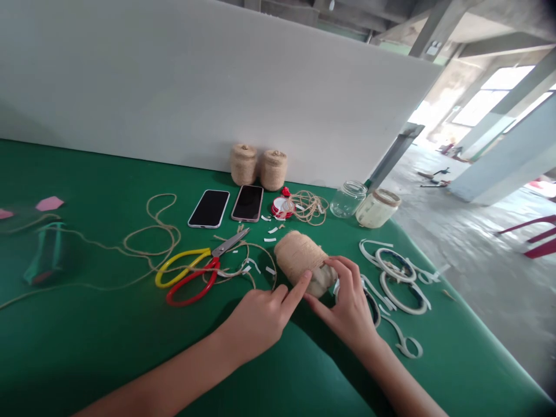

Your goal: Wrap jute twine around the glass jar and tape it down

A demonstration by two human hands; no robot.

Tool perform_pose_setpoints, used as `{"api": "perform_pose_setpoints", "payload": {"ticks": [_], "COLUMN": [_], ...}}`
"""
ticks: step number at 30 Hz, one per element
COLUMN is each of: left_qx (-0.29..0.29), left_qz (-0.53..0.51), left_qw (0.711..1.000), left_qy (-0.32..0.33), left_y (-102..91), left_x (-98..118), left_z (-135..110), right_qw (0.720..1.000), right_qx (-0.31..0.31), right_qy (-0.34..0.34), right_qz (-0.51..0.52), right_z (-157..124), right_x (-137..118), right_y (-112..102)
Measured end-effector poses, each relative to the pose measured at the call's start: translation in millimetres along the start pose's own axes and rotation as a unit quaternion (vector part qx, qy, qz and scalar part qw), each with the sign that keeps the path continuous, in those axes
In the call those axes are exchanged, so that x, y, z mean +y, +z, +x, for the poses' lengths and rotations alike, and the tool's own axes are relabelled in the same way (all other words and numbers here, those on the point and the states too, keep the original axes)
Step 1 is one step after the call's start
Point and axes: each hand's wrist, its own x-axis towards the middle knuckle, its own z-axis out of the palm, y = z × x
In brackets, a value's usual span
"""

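Twine-wrapped jar (299, 255) lies sideways; left hand (257, 319) presses it with one forefinger, right hand (350, 307) fingers grip its end.

Green table (108, 359), tan twine-wrapped jar (299, 255), yellow-and-red scissors (195, 272).

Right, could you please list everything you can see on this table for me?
Twine-wrapped jar: one, tan, lying mid-table
Jute twine spools: two, tan, against the white board
Flat smartphones: two, black screens, before the spools
Metal scissors: one, yellow and red handles, left of jar
Loose twine: one tangle, tan, left side
Clear glass jar: one, transparent, right rear
Cream jar: one, cream, lying beside it
White strips and rings: several, white, right edge
Left hand: one, index fingertip on wrapped jar
Right hand: one, gripping the jar's end
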Motion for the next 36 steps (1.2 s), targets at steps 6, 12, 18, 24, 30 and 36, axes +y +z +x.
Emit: {"api": "perform_pose_setpoints", "payload": {"ticks": [6,12,18,24,30,36], "left_qx": [-0.010,-0.007,-0.004,-0.006,-0.008,-0.007], "left_qz": [0.010,0.003,0.001,0.009,0.002,-0.007], "left_qw": [1.000,1.000,1.000,1.000,1.000,1.000], "left_qy": [0.003,0.003,-0.004,-0.005,-0.003,-0.003], "left_y": [-1.4,-3.6,-1.1,-0.5,-2.1,-3.2], "left_x": [-0.9,-2.2,-2.5,-0.9,-0.9,-0.8], "left_z": [0.0,0.2,-1.2,-1.4,0.3,0.7], "right_qw": [0.985,0.967,0.998,0.999,0.996,0.975], "right_qx": [-0.011,-0.035,0.002,-0.014,-0.014,-0.022], "right_qy": [0.135,0.180,0.037,-0.005,0.081,0.165], "right_qz": [0.102,0.178,-0.043,-0.043,0.040,0.149], "right_z": [1.4,2.0,-0.9,-3.1,-1.3,1.7], "right_x": [2.6,6.8,4.2,-0.2,-1.0,-1.3], "right_y": [3.2,5.3,1.5,4.4,3.8,6.4]}}
